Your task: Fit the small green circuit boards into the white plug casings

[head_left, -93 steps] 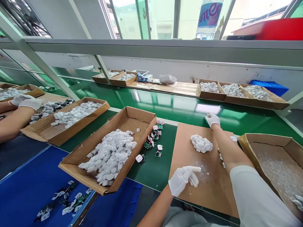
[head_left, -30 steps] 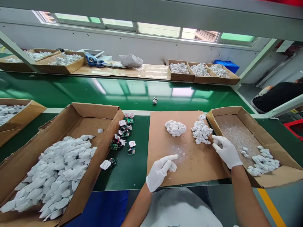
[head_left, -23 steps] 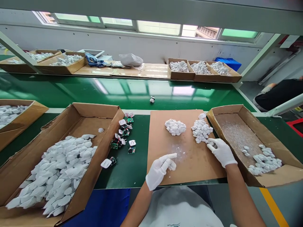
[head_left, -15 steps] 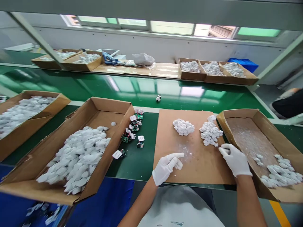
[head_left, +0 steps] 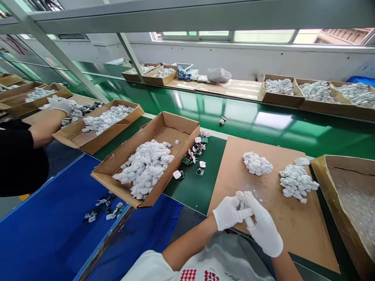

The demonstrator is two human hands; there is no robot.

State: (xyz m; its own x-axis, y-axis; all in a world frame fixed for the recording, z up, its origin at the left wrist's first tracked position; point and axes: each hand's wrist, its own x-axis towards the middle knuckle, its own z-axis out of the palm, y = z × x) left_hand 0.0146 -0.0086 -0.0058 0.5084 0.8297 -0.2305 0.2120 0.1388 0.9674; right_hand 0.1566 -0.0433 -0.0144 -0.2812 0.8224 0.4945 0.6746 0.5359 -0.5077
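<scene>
Both my hands wear white gloves and meet over the near edge of a brown cardboard sheet (head_left: pixel 295 230). My left hand (head_left: pixel 229 212) is closed around small white plastic pieces. My right hand (head_left: pixel 262 226) lies over it, fingers curled, pressing on the same pieces. Two heaps of small white parts lie on the sheet: one heap (head_left: pixel 257 163) in the middle, another heap (head_left: pixel 297 182) to the right. A cardboard box (head_left: pixel 187 128) of white plastic shells stands to my left, with several green circuit boards (head_left: pixel 193 156) beside it.
An open cardboard box (head_left: pixel 325 183) sits at the right edge. A green conveyor belt (head_left: pixel 263 125) carries one small part (head_left: pixel 222 120). More boxes of white parts line the far side. A co-worker's gloved hand (head_left: pixel 60 104) reaches into boxes at left. A blue tray (head_left: pixel 43 230) holds loose boards.
My right hand left the right-hand heap and box edge and came to my left hand at the sheet's near edge. My view swung left, bringing the co-worker into sight.
</scene>
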